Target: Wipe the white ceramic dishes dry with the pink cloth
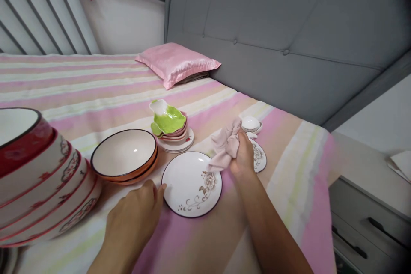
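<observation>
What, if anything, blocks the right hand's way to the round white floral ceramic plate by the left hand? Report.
Only the crumpled pale pink cloth held in the right hand, by the upper right edge of the plate. Nothing else visible stands between.

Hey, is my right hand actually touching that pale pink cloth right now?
Touching. The head view shows it: the right hand holds the pale pink cloth bunched up, with loose folds spilling out beside the hand.
</observation>
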`<state>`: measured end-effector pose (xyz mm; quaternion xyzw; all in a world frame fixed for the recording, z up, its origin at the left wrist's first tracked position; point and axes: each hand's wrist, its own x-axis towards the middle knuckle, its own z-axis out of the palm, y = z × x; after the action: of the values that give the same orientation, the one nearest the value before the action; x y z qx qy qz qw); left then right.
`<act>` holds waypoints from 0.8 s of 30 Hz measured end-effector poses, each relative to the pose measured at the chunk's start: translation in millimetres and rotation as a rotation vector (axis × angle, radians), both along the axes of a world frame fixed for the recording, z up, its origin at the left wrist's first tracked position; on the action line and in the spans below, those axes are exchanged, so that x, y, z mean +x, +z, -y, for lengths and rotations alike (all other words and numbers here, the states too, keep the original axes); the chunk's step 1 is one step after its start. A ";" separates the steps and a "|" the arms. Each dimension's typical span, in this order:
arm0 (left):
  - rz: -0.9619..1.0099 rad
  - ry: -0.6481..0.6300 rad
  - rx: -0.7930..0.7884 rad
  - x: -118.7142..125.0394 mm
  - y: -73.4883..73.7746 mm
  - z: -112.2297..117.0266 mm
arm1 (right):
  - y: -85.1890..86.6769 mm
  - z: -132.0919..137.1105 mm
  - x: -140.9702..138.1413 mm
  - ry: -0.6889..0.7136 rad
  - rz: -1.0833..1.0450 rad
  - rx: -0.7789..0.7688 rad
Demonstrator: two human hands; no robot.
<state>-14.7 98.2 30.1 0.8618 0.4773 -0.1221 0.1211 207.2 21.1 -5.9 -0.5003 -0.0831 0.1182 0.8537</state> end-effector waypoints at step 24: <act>0.037 -0.043 -0.077 8.5 -20.2 -5.1 | 6.9 24.5 -7.1 0.372 0.779 -1.389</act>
<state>-6.2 103.4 10.0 0.8686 0.4514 -0.1268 0.1601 200.1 -3.4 1.0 -0.8985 -0.3634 0.1000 0.2253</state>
